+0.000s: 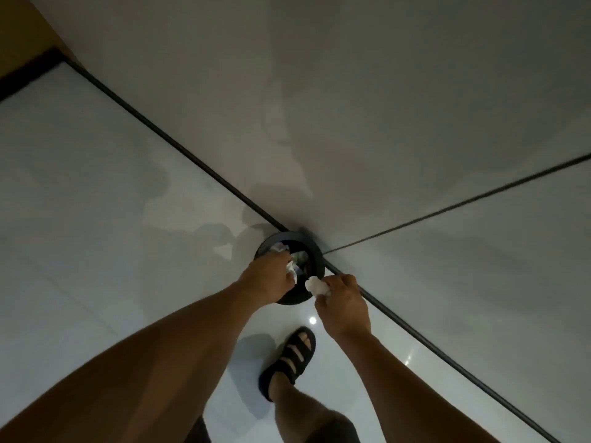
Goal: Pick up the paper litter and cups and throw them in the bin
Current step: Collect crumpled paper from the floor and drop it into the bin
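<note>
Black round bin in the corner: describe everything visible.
The black round bin looks plastic, upright, lidless, on the glossy white floor in a corner. Crumpled white paper lies inside. The left hand, gripping a paper scrap, covers its near rim, contact unclear; the right hand holds a paper wad over its right edge.

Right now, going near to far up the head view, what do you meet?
Black strapped sandal → right hand gripping a crumpled white paper wad → round black bin → dark skirting line under the grey wall.
</note>
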{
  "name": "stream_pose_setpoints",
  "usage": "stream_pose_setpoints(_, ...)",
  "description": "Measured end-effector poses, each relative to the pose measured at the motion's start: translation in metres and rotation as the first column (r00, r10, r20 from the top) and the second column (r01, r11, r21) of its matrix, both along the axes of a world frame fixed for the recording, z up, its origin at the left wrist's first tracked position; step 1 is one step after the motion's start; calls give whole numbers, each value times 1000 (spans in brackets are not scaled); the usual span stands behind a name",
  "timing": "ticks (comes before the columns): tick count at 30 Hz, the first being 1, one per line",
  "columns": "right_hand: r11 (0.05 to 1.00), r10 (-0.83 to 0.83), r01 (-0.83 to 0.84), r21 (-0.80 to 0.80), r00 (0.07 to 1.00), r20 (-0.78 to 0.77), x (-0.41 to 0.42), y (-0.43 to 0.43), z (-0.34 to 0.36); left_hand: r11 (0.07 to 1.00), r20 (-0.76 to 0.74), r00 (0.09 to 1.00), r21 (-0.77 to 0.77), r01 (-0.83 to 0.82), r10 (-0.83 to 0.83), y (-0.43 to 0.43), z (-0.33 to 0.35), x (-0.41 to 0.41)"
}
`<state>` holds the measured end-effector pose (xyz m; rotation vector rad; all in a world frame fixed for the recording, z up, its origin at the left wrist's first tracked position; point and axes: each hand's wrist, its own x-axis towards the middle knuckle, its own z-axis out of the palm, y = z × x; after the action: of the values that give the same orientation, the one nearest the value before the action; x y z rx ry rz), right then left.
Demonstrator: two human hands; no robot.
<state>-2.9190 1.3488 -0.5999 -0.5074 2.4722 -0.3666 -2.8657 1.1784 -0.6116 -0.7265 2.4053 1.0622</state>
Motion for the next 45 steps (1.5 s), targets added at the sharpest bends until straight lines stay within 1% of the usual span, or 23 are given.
stream_pose_setpoints(3, 994, -106, 104, 41, 994, 33, -5, -13, -81, 1000, 34, 999, 30, -8, 7, -13, -81, -14)
stream_pose_setpoints(5, 983, -177, 174, 52, 983, 54, -7, -20, -126, 998, 45, 999, 62, -13, 10, -18, -123, -23)
stream_pose_setpoints(7, 981, -187, 184, 55, 980, 68, -7, -25, -163, 995, 50, 999, 99, -9, 4, -20, -156, -28)
stream_pose_setpoints(9, 985, -169, 167, 34, 982, 83, -8, -31, -187, 990, 43, 999, 141, -12, 6, -22, -179, -30)
stream_pose_setpoints(11, 977, -212, 215, -15, 971, 110, -7, -32, -196, 988, 42, 999, 156, -19, 13, -25, -187, -29)
stream_pose_setpoints(13, 964, -259, 264, -24, 957, 131, -4, -31, -189, 990, 64, 998, 140, 1, -10, -29, -180, -27)
stream_pose_setpoints(16, 964, -261, 264, -1, 953, 151, 1, -26, -154, 995, 117, 989, 55, 89, -95, -37, -147, -24)
stream_pose_setpoints(19, 963, -271, 270, 27, 953, 134, 3, -19, -98, 990, 162, 977, 7, 141, -141, -43, -86, -28)
stream_pose_setpoints(22, 957, -290, 286, 47, 950, 114, 2, -14, -28, 976, 130, 968, -9, 216, -213, -40, -9, -36)
stream_pose_setpoints(25, 947, -320, 319, 30, 945, 63, 3, -6, 47, 950, 58, 951, -52, 308, -305, -32, 70, -45)
stream_pose_setpoints(27, 926, -378, 378, -3, 926, 12, 7, 2, 93, 916, 28, 920, -87, 392, -392, -25, 117, -50)
stream_pose_setpoints(30, 884, -467, 467, -16, 884, -28, 26, 23, 152, 846, 33, 854, -118, 519, -519, -10, 176, -52)
stream_pose_setpoints(33, 819, -574, 573, -41, 816, -68, 56, 58, 196, 758, 72, 770, -139, 637, -634, 17, 218, -50)
stream_pose_setpoints(36, 734, -678, 679, -38, 728, -100, 95, 106, 229, 681, 70, 695, -151, 716, -715, 62, 249, -47)
stream_pose_setpoints(38, 661, -748, 750, -35, 653, -120, 124, 143, 244, 625, 38, 635, -142, 768, -772, 104, 267, -42)
stream_pose_setpoints(41, 539, -836, 842, -36, 529, -145, 170, 201, 260, 511, -2, 518, -161, 844, -856, 179, 289, -26)
stream_pose_setpoints(45, 414, -895, 909, -43, 398, -202, 243, 283, 276, 346, -6, 352, -201, 917, -936, 290, 311, 16)
